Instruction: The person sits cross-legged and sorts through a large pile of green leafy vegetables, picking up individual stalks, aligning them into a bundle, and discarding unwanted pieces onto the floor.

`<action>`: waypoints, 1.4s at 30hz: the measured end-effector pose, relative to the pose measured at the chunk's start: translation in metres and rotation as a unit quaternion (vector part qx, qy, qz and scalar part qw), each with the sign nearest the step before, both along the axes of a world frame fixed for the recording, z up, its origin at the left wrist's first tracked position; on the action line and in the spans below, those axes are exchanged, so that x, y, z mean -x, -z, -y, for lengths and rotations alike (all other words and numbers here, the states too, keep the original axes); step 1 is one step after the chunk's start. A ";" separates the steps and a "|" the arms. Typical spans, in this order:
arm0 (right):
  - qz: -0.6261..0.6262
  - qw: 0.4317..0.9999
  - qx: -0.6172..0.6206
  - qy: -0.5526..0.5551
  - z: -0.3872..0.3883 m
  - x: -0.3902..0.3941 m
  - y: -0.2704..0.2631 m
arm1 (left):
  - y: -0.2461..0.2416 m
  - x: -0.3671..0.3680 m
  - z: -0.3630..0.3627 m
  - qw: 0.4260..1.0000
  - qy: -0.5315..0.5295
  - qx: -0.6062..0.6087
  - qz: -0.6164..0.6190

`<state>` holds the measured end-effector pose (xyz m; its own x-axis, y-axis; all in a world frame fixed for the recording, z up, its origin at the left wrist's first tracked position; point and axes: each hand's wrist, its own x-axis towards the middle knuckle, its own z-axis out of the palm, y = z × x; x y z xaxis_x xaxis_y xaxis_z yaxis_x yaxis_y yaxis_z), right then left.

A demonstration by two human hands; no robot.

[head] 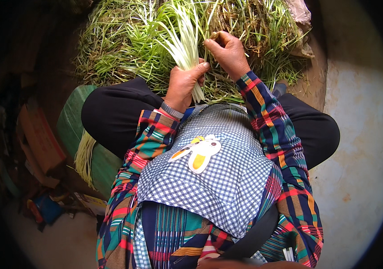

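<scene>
My left hand [187, 79] grips a bunch of pale, white-to-green stalks [185, 48], which look like chives or young garlic greens. Their whitish lower ends stick out below my fist above my lap, and the greener lengths fan upward. Just to the right, my right hand [229, 52] is raised with thumb and forefinger pinched on a thin stalk with a brownish bit at the fingertips; its other fingers curl out of sight. Beyond both hands lies a broad heap of loose green stalks [121, 47], with brown, withered strands [258, 30] on its right side.
At my left knee, a green plastic-like covering [102, 168] carries a bundle of pale stalks [85, 158]. Cardboard [40, 138] and a blue item [47, 207] lie further left. A crumpled sack [299, 16] edges the heap; a checked apron [208, 188] covers my lap.
</scene>
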<state>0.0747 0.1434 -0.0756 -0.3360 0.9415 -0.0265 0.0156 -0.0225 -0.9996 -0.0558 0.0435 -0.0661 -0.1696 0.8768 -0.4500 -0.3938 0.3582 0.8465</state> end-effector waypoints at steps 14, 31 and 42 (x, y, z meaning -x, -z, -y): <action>-0.298 0.905 0.080 0.293 -0.154 -0.172 -0.003 | 0.012 -0.014 0.009 0.999 0.028 0.008 -0.039; -0.012 0.981 0.193 -0.030 0.072 0.052 -0.031 | -0.022 0.055 0.047 0.999 -0.030 -0.006 -0.015; -0.103 0.966 0.237 0.015 0.083 0.027 0.006 | -0.020 0.048 0.051 0.996 0.016 0.003 0.085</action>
